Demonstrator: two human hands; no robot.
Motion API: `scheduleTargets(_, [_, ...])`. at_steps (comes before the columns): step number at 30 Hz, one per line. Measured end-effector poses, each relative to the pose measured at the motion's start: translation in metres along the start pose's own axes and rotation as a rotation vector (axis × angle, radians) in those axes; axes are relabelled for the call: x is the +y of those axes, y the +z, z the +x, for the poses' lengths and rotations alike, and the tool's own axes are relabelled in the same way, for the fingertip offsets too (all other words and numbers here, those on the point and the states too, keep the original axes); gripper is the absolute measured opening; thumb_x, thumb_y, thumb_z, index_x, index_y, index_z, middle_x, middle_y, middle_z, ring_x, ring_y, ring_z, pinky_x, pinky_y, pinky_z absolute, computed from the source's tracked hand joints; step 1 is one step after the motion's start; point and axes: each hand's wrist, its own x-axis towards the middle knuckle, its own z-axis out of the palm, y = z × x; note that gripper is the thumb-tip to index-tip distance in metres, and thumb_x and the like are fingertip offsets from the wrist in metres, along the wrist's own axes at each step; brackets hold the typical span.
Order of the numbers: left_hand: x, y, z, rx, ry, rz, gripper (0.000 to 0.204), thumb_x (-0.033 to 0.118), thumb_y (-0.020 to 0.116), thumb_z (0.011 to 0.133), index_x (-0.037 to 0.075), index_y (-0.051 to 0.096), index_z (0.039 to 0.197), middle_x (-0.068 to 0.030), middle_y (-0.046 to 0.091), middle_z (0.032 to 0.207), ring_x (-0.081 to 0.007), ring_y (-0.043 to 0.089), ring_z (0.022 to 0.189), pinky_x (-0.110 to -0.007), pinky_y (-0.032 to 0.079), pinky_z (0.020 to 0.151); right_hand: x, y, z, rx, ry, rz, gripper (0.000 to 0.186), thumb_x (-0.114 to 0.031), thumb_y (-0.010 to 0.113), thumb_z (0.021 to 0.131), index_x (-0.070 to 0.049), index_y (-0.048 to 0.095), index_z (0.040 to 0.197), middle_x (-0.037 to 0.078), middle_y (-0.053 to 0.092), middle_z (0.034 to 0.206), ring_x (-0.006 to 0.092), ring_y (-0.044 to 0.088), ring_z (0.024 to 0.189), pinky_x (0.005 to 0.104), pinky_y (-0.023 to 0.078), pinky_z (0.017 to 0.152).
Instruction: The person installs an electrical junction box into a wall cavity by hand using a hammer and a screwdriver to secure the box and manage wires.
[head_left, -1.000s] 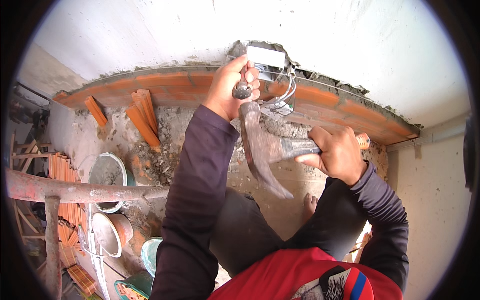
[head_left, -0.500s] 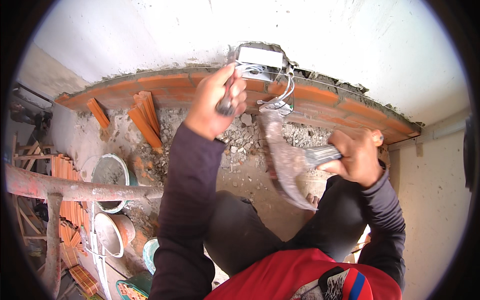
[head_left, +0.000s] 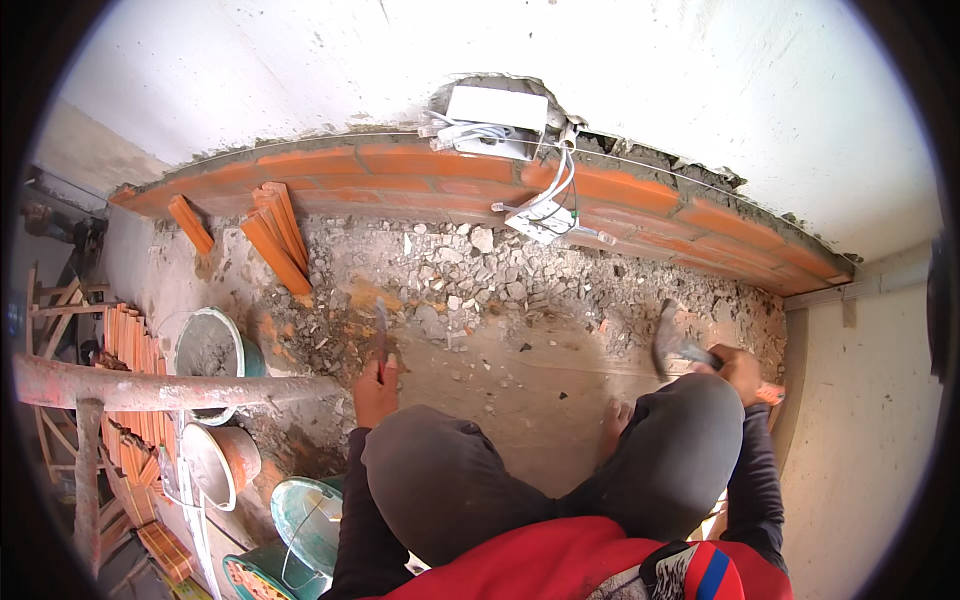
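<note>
The white wall (head_left: 640,70) is standing ahead of you, above the orange brickwork (head_left: 330,165), with broken rubble (head_left: 500,270) lying along its foot. You seem to be pausing from chipping, holding both tools off the wall; striking would be calling for setting the chisel's tip there and lining the hammer up behind it. Your hammer (head_left: 662,345) is sitting by your right knee (head_left: 705,410), head leftward, its handle slanting down rightward; your right hand (head_left: 740,372) is wrapping its fingers around it. Your chisel (head_left: 381,330) is pointing wallward, long axis running nearly straight away from you, your left hand's (head_left: 377,393) fingers closing on its near end.
</note>
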Motion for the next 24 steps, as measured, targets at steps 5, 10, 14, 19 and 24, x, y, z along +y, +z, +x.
scheduleTargets(5, [-0.059, 0.072, 0.003, 0.196, 0.066, 0.383, 0.032, 0.037, 0.071, 0.093, 0.006, 0.069, 0.087, -0.0168, 0.066, 0.084, -0.0378, 0.065, 0.078, -0.05, 0.05, 0.071, 0.03, 0.093, 0.0, -0.152, 0.064, 0.032, 0.042, -0.043, 0.081, 0.083, -0.008, 0.073, 0.104, 0.014, 0.072, 0.087, 0.0316, 0.071, 0.081, 0.0422, 0.053, 0.074])
scheduleTargets(10, [-0.043, 0.089, -0.005, 0.126, -0.045, 0.322, 0.027, 0.031, 0.071, 0.093, 0.004, 0.07, 0.099, -0.0217, 0.068, 0.096, -0.0428, 0.065, 0.091, -0.05, 0.05, 0.081, 0.057, 0.147, -0.001, -0.164, 0.014, 0.193, 0.039, -0.04, 0.081, 0.087, -0.01, 0.074, 0.111, 0.014, 0.072, 0.097, 0.0314, 0.07, 0.093, 0.0415, 0.053, 0.083])
scheduleTargets(14, [-0.041, 0.092, -0.007, 0.19, 0.013, 0.493, 0.039, 0.035, 0.076, 0.088, 0.008, 0.063, 0.112, -0.0156, 0.063, 0.108, -0.0406, 0.062, 0.104, -0.052, 0.05, 0.084, 0.068, 0.158, 0.004, 0.051, -0.196, 0.12, 0.032, -0.029, 0.085, 0.083, -0.008, 0.074, 0.104, 0.014, 0.071, 0.096, 0.0334, 0.068, 0.092, 0.0424, 0.053, 0.081])
scheduleTargets(19, [0.057, 0.036, 0.069, 0.145, 0.312, 0.153, 0.047, 0.035, 0.077, 0.088, 0.0, 0.058, 0.112, -0.018, 0.059, 0.103, -0.0387, 0.058, 0.099, -0.047, 0.047, 0.084, -0.05, 0.038, 0.07, 0.368, -0.453, 0.31, 0.015, -0.013, 0.079, 0.086, 0.001, 0.072, 0.087, 0.018, 0.069, 0.084, 0.0334, 0.067, 0.076, 0.0425, 0.053, 0.072])
scheduleTargets(24, [0.208, -0.001, 0.131, 0.273, 0.689, 0.085, 0.07, 0.042, 0.078, 0.088, -0.005, 0.053, 0.133, -0.0221, 0.054, 0.127, -0.035, 0.057, 0.115, -0.044, 0.049, 0.098, -0.208, -0.087, 0.138, 0.431, -0.809, 0.273, 0.02, -0.018, 0.076, 0.091, -0.002, 0.071, 0.102, 0.014, 0.069, 0.077, 0.0276, 0.066, 0.064, 0.0382, 0.052, 0.061])
